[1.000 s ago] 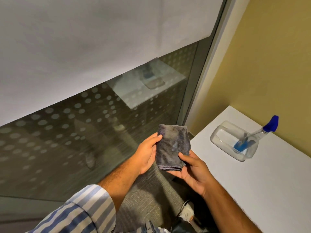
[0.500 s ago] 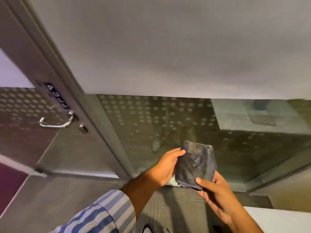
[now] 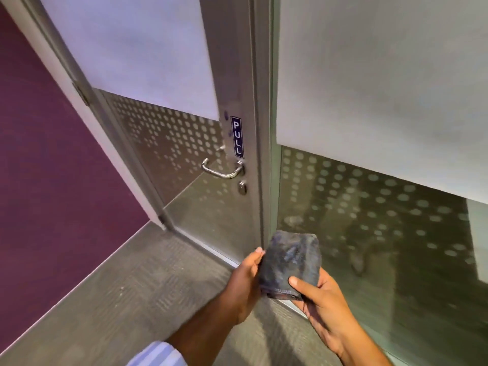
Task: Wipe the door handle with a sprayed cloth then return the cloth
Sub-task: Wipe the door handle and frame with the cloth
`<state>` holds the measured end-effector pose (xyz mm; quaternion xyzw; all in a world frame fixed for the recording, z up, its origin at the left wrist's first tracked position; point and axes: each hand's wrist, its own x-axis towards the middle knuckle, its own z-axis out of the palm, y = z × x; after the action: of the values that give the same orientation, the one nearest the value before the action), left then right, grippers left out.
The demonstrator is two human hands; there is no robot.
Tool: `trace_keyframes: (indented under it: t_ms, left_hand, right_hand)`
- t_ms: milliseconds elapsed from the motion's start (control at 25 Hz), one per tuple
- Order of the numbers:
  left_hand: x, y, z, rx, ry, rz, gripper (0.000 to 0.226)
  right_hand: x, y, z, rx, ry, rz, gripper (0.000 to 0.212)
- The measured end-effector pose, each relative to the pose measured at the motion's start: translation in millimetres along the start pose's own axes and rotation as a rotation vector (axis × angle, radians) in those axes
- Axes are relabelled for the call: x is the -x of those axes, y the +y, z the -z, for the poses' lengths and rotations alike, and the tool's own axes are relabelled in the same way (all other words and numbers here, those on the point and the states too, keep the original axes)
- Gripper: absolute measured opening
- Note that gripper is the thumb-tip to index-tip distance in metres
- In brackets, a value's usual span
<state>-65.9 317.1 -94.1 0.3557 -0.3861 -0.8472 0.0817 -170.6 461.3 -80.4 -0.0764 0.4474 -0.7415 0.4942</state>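
A folded dark grey cloth (image 3: 290, 262) is held upright between both hands at the lower middle of the head view. My left hand (image 3: 244, 282) grips its left edge, and my right hand (image 3: 320, 299) supports it from below with the thumb pressed on its lower front. The silver lever door handle (image 3: 221, 170) sits on the metal door frame, up and to the left of the cloth, well apart from it. A blue PULL sign (image 3: 237, 136) is fixed just above the handle, and a round lock (image 3: 242, 186) sits below it.
The glass door (image 3: 163, 133) has a frosted upper panel and a dotted lower part. A fixed glass wall (image 3: 383, 180) stands to the right. A purple wall (image 3: 52, 154) runs along the left. Grey carpet (image 3: 118, 299) covers the floor.
The view has swung left from the white table with the spray bottle to the door, bringing the handle to the centre. Both hands keep the same hold on the cloth.
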Motion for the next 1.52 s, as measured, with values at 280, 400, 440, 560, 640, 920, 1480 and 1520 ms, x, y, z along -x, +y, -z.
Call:
trace_keyframes:
  t_ms: [280, 400, 440, 560, 640, 920, 1480, 1520]
  left_hand:
    - [-3, 28, 108, 0.09, -0.042, -0.046, 0.066]
    - [-5, 56, 149, 0.064, -0.121, -0.046, 0.064]
    - [-6, 67, 159, 0.031, -0.142, -0.05, 0.062]
    - [-10, 100, 191, -0.046, -0.207, -0.044, 0.06]
    - [-15, 113, 205, -0.069, -0.223, -0.03, 0.063]
    - [-46, 126, 215, -0.114, -0.173, 0.046, 0.051]
    - [-116, 170, 209, -0.438, -0.118, 0.065, 0.023]
    - [-120, 174, 209, -0.415, -0.126, 0.064, 0.023]
  right_hand:
    - [-61, 39, -87, 0.016, 0.097, 0.092, 0.057]
    - [-82, 50, -130, -0.086, 0.159, 0.192, 0.036]
    - [-88, 52, -142, -0.121, 0.171, 0.208, 0.034]
    - [-106, 59, -175, -0.216, 0.191, 0.228, 0.031]
    - [-114, 63, -185, -0.298, 0.203, 0.225, 0.036]
    - [-148, 66, -201, -0.049, 0.419, 0.441, 0.033]
    - [-245, 27, -202, 1.01, 0.741, 0.926, 0.043]
    - [-249, 28, -204, 1.024, 0.761, 0.932, 0.042]
